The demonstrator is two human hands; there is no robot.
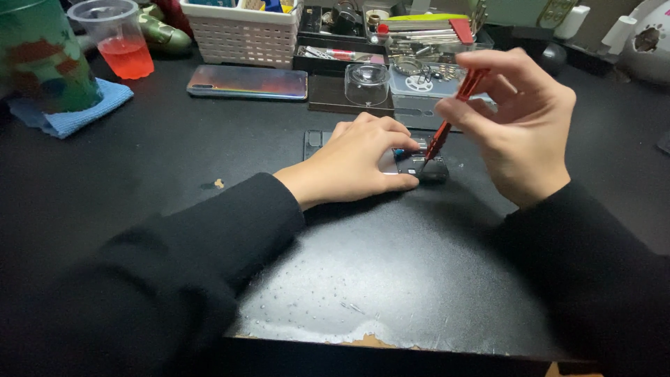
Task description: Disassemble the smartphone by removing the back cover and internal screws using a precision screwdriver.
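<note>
An opened dark phone (422, 166) lies flat on the black table mat, mostly covered by my left hand (356, 157), which presses down on it with fingers curled over its middle. My right hand (520, 122) holds a thin red screwdriver (450, 115) like a pen, tilted, with its tip resting on the phone's exposed inner parts near my left fingertips. Both sleeves are black.
A second phone (246, 82) with a shiny back lies farther away. A clear plastic cup of red drink (118, 38) and a blue cloth (70, 112) sit at the far left. A white basket (241, 31), a tool tray (391, 35) and a small clear dome (366, 84) line the back.
</note>
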